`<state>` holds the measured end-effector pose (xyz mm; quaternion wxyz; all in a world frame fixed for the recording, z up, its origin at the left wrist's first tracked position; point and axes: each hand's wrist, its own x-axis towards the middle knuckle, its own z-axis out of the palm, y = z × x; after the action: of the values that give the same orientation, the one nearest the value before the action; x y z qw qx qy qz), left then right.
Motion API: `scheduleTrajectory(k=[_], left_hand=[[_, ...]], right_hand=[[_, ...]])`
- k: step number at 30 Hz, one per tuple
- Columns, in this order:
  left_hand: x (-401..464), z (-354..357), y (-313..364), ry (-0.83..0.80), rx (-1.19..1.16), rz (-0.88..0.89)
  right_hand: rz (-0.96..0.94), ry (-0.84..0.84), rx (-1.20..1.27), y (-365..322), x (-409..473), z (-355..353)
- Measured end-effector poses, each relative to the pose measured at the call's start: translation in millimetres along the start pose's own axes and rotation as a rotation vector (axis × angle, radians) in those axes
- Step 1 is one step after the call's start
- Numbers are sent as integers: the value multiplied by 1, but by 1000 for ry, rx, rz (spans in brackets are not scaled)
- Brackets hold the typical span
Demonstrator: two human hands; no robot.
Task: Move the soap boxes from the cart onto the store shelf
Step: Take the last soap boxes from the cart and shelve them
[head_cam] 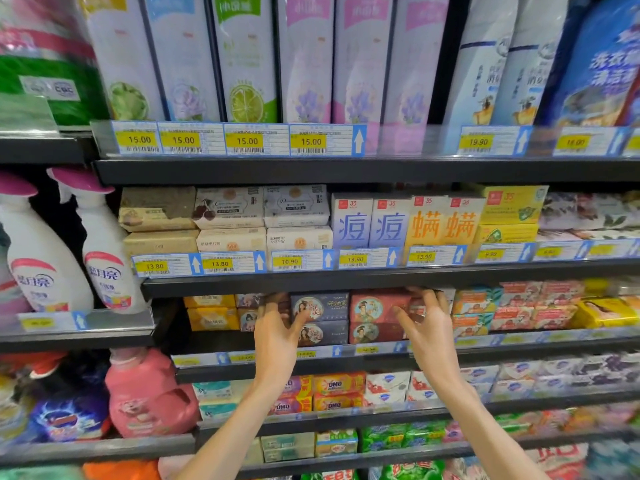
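On the third shelf point(346, 353) down, two dark blue-grey soap boxes point(325, 306) are stacked beside two red soap boxes point(372, 308), all facing front. My left hand point(277, 332) reaches in at the left end of the upper dark box, thumb on its front face and fingers behind its left side. My right hand point(427, 322) holds the right end of the upper red box, thumb on its face and fingers curled over its top right corner. The cart is out of view.
Yellow soap boxes point(211, 311) sit left of the dark ones and orange and red packs point(512, 306) to the right. The shelf above point(346, 278) overhangs closely, with price tags along its edge. Spray bottles point(104, 244) and a pink jug point(149, 393) stand in the left bay.
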<state>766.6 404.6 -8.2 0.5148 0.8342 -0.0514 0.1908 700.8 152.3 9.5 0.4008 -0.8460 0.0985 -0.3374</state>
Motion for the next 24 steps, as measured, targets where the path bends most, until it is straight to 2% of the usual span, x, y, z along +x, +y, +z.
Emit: scheduleTrajectory(k=[7,14,19,21,24], left_hand=[[3,4,1,-6,43,-10],[4,5,-3,-6,52,14],[-9,-3,-1,-2,-1,50],[-19,-10,-2,16,7,55],[-40,-27,-3,29,65,78]], right_hand=[[-5,42,-144,0,3,10],[40,4,-113,1,3,15],[-10,53,-78,-6,-11,10],[-77,-27,-53,-8,-20,10],[-269,-235,-99,-9,-33,20]])
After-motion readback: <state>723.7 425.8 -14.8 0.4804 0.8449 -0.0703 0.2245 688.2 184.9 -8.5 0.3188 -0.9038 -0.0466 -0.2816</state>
